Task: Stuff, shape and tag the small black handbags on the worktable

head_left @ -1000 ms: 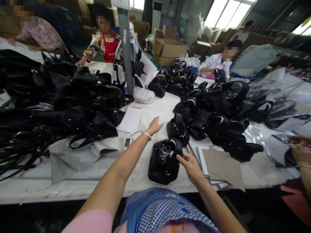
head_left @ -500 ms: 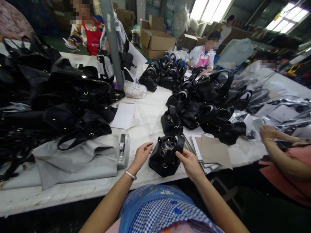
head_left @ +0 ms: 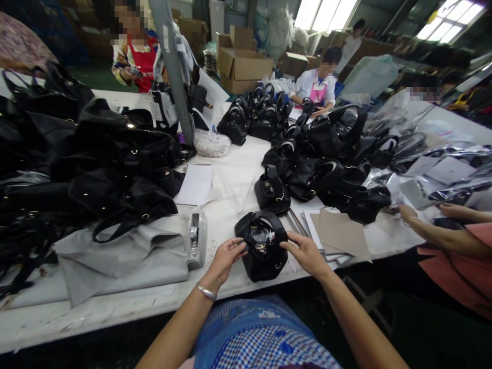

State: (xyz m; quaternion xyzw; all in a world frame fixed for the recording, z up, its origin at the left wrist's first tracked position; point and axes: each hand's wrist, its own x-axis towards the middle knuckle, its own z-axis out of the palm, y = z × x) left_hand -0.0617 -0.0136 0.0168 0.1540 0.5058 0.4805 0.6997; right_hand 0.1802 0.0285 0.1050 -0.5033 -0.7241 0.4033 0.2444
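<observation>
A small black handbag (head_left: 263, 246) stands at the near edge of the white table (head_left: 230, 189), its mouth open with clear plastic and metal hardware showing inside. My left hand (head_left: 225, 259) grips the bag's left rim with curled fingers. My right hand (head_left: 305, 252) pinches the right rim. A second small black bag (head_left: 271, 190) sits just behind it.
Piles of black bags lie at left (head_left: 100, 159) and at right (head_left: 330, 154). A tape dispenser (head_left: 196, 238), grey cloth (head_left: 123, 256), white paper (head_left: 195, 184) and brown card sheets (head_left: 340, 233) lie nearby. A co-worker's hands (head_left: 407, 212) work at right; other people sit across the table.
My left hand drew back from the far paper stick and took hold of the bag's left rim. The bag has shifted slightly nearer me; my right hand stayed on it.
</observation>
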